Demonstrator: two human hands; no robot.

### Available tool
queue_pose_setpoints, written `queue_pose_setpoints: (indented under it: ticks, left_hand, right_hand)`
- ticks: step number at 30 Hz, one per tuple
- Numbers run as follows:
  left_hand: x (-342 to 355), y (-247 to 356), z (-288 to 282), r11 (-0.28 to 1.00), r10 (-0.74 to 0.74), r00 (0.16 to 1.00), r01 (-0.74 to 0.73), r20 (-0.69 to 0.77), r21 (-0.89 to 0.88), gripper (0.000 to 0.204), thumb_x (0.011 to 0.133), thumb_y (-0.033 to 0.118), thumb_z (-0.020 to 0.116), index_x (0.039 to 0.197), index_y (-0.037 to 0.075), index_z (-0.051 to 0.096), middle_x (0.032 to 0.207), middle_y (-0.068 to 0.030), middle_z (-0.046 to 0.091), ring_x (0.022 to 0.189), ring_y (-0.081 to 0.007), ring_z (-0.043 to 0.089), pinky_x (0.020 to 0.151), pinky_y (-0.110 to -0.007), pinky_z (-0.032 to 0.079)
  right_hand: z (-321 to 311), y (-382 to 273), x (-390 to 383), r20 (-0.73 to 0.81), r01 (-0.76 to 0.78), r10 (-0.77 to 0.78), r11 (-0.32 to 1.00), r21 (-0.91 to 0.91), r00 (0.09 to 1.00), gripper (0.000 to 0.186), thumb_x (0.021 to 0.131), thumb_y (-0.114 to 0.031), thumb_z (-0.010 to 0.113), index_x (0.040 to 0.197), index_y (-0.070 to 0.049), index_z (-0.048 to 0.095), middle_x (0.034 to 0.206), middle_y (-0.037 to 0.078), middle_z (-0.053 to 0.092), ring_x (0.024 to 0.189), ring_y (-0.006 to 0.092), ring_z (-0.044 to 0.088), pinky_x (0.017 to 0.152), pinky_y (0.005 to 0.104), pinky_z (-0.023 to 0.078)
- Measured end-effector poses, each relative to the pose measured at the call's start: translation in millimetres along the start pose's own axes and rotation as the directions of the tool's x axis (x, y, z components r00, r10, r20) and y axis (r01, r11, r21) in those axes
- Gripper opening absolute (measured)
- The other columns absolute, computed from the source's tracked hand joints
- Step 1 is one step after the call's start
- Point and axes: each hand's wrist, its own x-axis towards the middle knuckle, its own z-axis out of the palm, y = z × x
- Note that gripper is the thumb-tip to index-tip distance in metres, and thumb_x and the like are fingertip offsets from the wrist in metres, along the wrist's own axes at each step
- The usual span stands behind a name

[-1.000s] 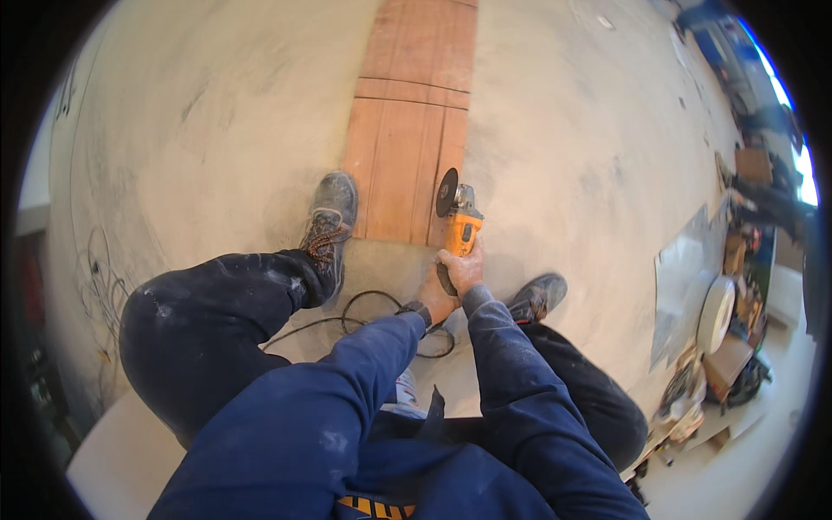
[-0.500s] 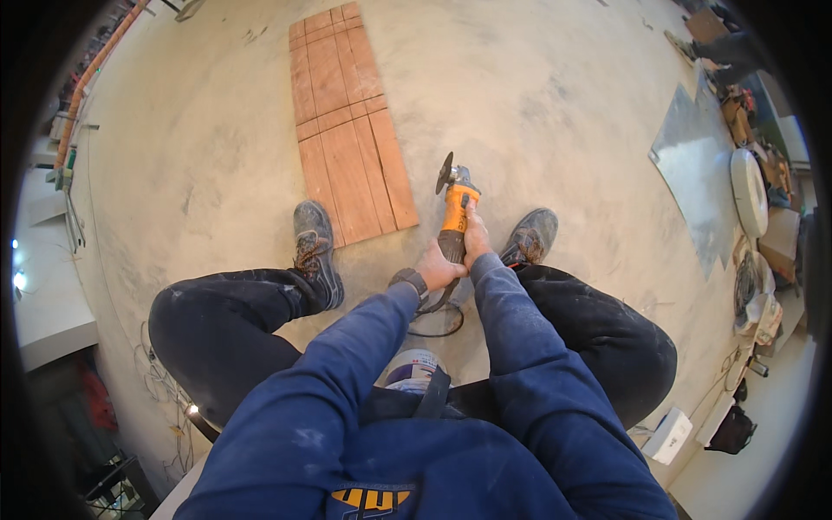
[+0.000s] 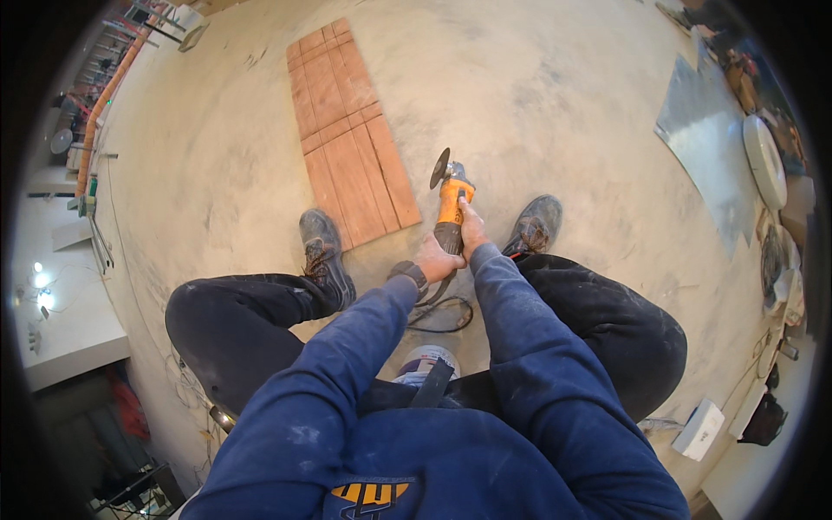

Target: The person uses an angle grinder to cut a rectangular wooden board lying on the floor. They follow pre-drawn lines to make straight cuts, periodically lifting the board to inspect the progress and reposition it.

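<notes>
An orange and black angle grinder (image 3: 451, 201) is held out in front of me, over the floor between my shoes. Its thin dark disc (image 3: 440, 168) points up and to the left, clear of any surface. My left hand (image 3: 435, 257) wraps round the grinder's dark rear handle. Further forward, my right hand (image 3: 472, 230) grips the body on its right side, near the switch. The black cord (image 3: 458, 316) trails back from the handle in a loop on the floor. Beyond, to the left, lies a reddish-brown wooden board (image 3: 347, 139) scored with straight dark lines.
My shoes (image 3: 325, 251) stand either side of the grinder. A white bucket (image 3: 425, 362) sits between my legs. To the right lie a grey metal sheet (image 3: 706, 152), a round white object (image 3: 764, 162) and a white box (image 3: 698, 430). An orange hose (image 3: 102, 113) runs along the far left.
The view has shifted slightly, so more of the left side shows. Both hands keep their hold on the grinder, whose disc has turned a little further to the left.
</notes>
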Motion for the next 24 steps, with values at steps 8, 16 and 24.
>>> queue_pose_setpoints:
  ticks: [8, 16, 24]
  left_hand:
    - [24.7, 29.0, 18.4, 0.942, 0.079, 0.986, -0.025, -0.146, 0.335, 0.091, 0.078, 0.033, 0.081, 0.145, -0.002, 0.031, 0.116, -0.0293, 0.067, 0.111, -0.0443, 0.067, 0.097, -0.049, 0.053]
    - [54.5, 24.3, 35.1, 0.893, 0.279, 0.959, -0.237, -0.055, 0.383, 0.1, 0.079, 0.039, 0.081, 0.154, 0.0, 0.029, 0.136, -0.0303, 0.057, 0.128, -0.044, 0.055, 0.109, -0.05, 0.044]
    - [67.3, -71.2, -3.4, 0.97, 0.159, 0.956, -0.106, -0.246, 0.217, 0.084, 0.082, 0.043, 0.08, 0.146, 0.001, 0.046, 0.142, -0.0261, 0.052, 0.136, -0.0413, 0.046, 0.117, -0.047, 0.036]
  right_hand:
    - [4.4, -28.8, -18.4, -0.122, -0.075, 0.05, 0.975, -0.209, 0.991, 0.063, 0.079, -0.018, 0.087, 0.127, 0.0, 0.05, 0.106, 0.013, 0.067, 0.086, 0.0228, 0.07, 0.075, 0.0366, 0.059]
    - [-18.3, -50.2, 10.8, -0.126, 0.038, -0.048, 0.996, -0.083, 0.991, 0.054, 0.082, -0.009, 0.081, 0.129, -0.006, 0.054, 0.107, 0.008, 0.067, 0.091, 0.0215, 0.068, 0.076, 0.0372, 0.057]
    - [-51.8, -68.0, 29.8, -0.192, 0.009, -0.021, 0.998, -0.067, 0.981, 0.054, 0.077, -0.014, 0.085, 0.123, -0.006, 0.057, 0.104, 0.007, 0.066, 0.091, 0.0201, 0.067, 0.077, 0.0371, 0.056]
